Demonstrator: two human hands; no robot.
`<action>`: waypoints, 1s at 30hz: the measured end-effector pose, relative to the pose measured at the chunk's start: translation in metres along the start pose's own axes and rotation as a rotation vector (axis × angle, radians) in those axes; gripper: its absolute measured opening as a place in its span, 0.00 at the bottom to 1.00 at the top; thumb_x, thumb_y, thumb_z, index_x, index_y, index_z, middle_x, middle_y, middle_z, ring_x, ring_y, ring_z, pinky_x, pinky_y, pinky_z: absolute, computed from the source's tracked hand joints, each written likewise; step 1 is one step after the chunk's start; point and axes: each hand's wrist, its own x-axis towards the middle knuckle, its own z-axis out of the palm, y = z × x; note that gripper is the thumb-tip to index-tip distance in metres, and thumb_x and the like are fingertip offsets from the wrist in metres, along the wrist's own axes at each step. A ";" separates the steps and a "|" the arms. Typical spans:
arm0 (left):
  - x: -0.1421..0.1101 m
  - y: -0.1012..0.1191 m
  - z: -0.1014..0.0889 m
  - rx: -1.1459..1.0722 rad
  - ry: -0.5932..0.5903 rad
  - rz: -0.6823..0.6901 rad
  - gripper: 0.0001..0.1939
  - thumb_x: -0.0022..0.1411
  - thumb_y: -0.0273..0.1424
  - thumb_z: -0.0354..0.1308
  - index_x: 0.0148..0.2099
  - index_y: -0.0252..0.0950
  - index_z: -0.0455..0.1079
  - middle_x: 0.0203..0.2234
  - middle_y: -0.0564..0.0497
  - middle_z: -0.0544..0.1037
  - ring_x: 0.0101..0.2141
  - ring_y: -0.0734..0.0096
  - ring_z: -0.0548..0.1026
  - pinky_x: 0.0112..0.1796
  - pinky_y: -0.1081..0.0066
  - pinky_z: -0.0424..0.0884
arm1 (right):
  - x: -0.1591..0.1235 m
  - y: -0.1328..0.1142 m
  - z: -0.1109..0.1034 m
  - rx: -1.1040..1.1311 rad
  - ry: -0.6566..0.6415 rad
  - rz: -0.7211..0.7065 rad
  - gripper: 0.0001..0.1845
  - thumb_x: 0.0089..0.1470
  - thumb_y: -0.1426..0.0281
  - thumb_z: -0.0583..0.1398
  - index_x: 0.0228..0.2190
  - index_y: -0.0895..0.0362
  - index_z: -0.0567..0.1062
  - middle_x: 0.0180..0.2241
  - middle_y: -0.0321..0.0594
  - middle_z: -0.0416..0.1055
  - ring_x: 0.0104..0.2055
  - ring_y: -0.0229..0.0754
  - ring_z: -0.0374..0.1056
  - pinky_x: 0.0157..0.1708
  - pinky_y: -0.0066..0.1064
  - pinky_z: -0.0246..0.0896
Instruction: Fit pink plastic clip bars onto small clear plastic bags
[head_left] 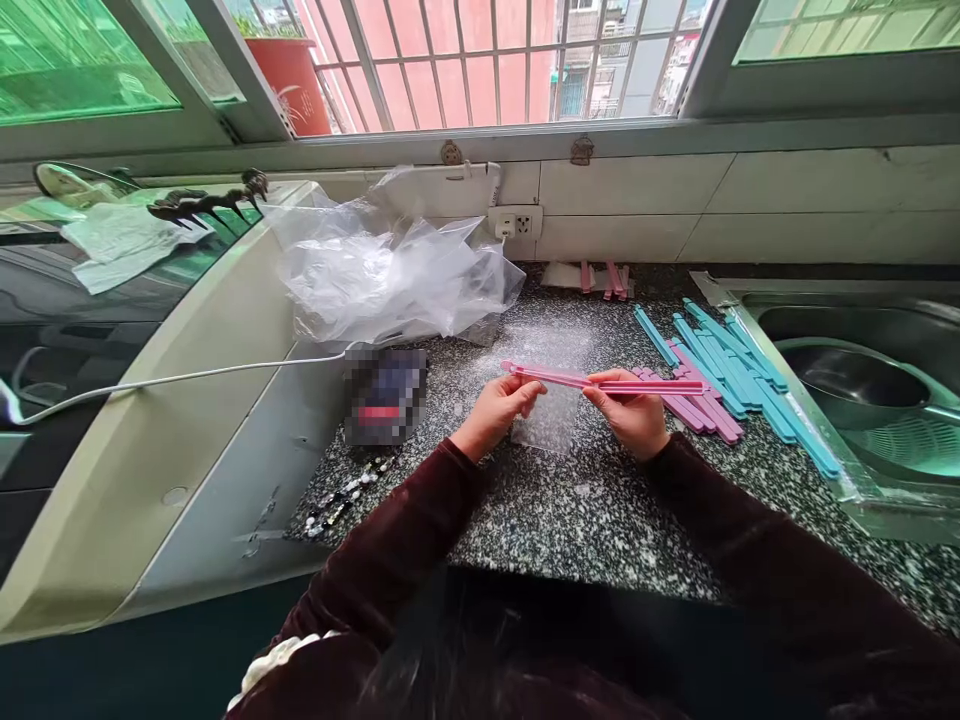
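A long, narrow pink bag clip [555,377] is held up level above the counter, in both hands. My left hand [499,408] pinches it close to its rounded left end. Farther along, my right hand [634,415] grips it near the middle, and its right part sticks out past the fingers. Below the hands a small clear plastic bag [546,432] lies flat on the speckled counter [570,510]. Several purple-pink clips [709,410] lie just right of my right hand, against a pile of blue clips [739,365].
Crumpled clear plastic bags [397,275] fill the back left. A blurred dark phone-like object [386,397] lies left, near a beaded strand [349,497] and a white cable [217,374]. Short pink clips [615,280] lie at the back wall. A sink [817,310] holding a pan bounds the right.
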 end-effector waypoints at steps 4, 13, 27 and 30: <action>0.001 -0.002 -0.001 -0.057 0.018 -0.035 0.20 0.42 0.44 0.66 0.28 0.30 0.71 0.15 0.57 0.66 0.17 0.84 0.59 0.21 0.75 0.51 | -0.001 -0.002 0.001 -0.010 -0.030 -0.031 0.15 0.46 0.55 0.63 0.27 0.55 0.74 0.25 0.37 0.72 0.24 0.37 0.65 0.23 0.30 0.62; 0.000 0.003 0.004 -0.180 0.072 -0.109 0.17 0.40 0.39 0.67 0.25 0.30 0.69 0.14 0.59 0.61 0.17 0.85 0.56 0.20 0.77 0.50 | -0.001 -0.001 0.001 -0.069 -0.095 -0.100 0.15 0.49 0.55 0.61 0.28 0.55 0.73 0.25 0.37 0.72 0.25 0.37 0.67 0.24 0.30 0.64; 0.005 0.000 0.001 -0.247 0.220 -0.047 0.09 0.43 0.30 0.63 0.21 0.31 0.67 0.12 0.58 0.63 0.16 0.84 0.59 0.19 0.77 0.52 | 0.003 -0.002 -0.008 -0.207 -0.059 -0.303 0.07 0.50 0.66 0.62 0.31 0.55 0.73 0.30 0.39 0.73 0.29 0.36 0.69 0.26 0.29 0.69; 0.004 0.000 0.002 -0.236 0.213 -0.034 0.09 0.42 0.31 0.64 0.21 0.31 0.68 0.11 0.58 0.63 0.15 0.83 0.59 0.19 0.77 0.52 | 0.002 -0.003 -0.008 -0.189 -0.025 -0.348 0.06 0.50 0.67 0.62 0.31 0.56 0.73 0.31 0.39 0.73 0.28 0.36 0.69 0.24 0.29 0.69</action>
